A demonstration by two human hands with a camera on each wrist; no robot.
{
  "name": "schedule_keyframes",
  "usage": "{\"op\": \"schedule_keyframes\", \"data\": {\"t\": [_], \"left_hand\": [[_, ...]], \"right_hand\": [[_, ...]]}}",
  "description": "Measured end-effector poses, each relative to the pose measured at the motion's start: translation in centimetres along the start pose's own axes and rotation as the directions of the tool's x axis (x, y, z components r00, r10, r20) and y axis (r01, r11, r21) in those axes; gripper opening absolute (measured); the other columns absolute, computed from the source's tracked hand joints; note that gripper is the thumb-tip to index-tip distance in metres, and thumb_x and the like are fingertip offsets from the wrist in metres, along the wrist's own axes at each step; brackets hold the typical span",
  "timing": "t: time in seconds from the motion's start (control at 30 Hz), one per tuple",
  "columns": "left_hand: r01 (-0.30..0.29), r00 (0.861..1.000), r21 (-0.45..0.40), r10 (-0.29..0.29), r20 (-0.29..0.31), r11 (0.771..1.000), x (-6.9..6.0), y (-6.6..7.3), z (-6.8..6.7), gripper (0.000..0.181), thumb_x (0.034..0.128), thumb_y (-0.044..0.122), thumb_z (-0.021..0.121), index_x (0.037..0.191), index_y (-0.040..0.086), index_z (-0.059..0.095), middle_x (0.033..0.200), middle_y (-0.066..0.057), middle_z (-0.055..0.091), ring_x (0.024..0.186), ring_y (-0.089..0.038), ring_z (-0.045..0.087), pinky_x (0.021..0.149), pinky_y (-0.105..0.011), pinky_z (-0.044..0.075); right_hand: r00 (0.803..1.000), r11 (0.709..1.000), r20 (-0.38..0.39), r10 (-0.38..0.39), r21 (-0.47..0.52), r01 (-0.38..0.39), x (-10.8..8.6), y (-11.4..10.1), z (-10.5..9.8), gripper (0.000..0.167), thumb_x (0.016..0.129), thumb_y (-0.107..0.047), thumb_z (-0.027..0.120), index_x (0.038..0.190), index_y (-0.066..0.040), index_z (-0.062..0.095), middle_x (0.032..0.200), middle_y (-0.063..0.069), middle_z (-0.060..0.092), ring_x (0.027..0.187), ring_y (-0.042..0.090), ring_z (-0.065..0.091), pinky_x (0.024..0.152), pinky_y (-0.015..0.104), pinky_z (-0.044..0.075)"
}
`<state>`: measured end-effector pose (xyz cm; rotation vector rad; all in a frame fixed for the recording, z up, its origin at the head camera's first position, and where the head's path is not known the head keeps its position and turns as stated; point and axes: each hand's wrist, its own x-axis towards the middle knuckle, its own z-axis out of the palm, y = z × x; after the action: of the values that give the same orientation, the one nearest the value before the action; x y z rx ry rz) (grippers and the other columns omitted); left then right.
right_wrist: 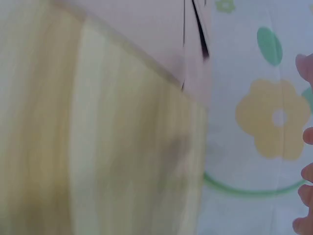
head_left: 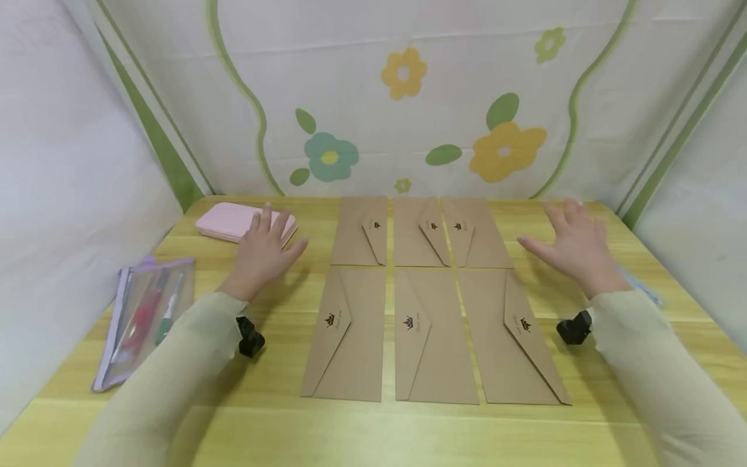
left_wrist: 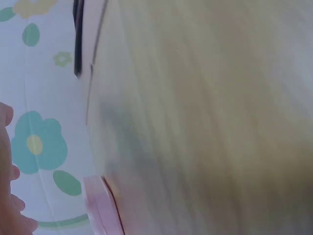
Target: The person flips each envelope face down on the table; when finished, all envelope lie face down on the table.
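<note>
Brown paper envelopes (head_left: 436, 324) lie flat in two rows of three, each with a pointed flap and a small dark crown print. To their left, my left hand (head_left: 262, 256) hovers over the table with fingers spread, nearest the pink case (head_left: 227, 219) and partly covering it in the head view. On the other side, my right hand (head_left: 574, 246) is held up in the air, its fingers apart and nothing in it. Only fingertips (left_wrist: 17, 200) of the left hand show in the left wrist view; the right wrist view likewise shows fingertips (right_wrist: 307, 171) at its edge.
A clear zip pouch (head_left: 185, 285) with purple edging, holding pens and a red item, lies at the left. Some light-blue object (head_left: 642, 285) is partly hidden behind the right wrist. A flowered cloth (head_left: 362, 84) hangs behind the wooden table (head_left: 280, 428).
</note>
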<state>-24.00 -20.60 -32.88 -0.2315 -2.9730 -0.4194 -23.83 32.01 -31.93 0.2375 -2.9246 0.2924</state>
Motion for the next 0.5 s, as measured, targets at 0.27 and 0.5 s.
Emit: {"op": "schedule_keyframes", "data": {"t": [0.27, 0.5], "left_hand": [[-0.037, 0.999, -0.172, 0.030, -0.043, 0.984, 1.2, 1.0, -0.1, 0.076, 0.0919, 0.053, 0.041, 0.148, 0.008, 0.017, 0.153, -0.022, 0.002, 0.139, -0.041, 0.006, 0.108, -0.058, 0.017], [-0.046, 0.998, -0.256, 0.034, -0.053, 0.965, 2.6, 1.8, 0.9, 0.071, 0.0914, 0.047, 0.046, 0.148, 0.013, 0.020, 0.155, -0.015, 0.007, 0.139, -0.038, 0.012, 0.108, -0.058, 0.020]], "right_hand": [[0.999, 0.990, 0.001, -0.052, 0.131, 0.051, 1.9, -3.8, 0.5, 0.089, 0.086, -0.061, 0.048, 0.147, -0.005, 0.018, 0.151, 0.029, 0.007, 0.136, 0.047, 0.009, 0.104, 0.066, 0.014], [0.996, 0.974, 0.011, -0.093, 0.211, 0.088, 3.2, -7.0, 1.9, 0.088, 0.085, -0.057, 0.052, 0.147, -0.006, 0.018, 0.150, 0.024, 0.019, 0.138, 0.041, 0.015, 0.108, 0.059, 0.017]]}}
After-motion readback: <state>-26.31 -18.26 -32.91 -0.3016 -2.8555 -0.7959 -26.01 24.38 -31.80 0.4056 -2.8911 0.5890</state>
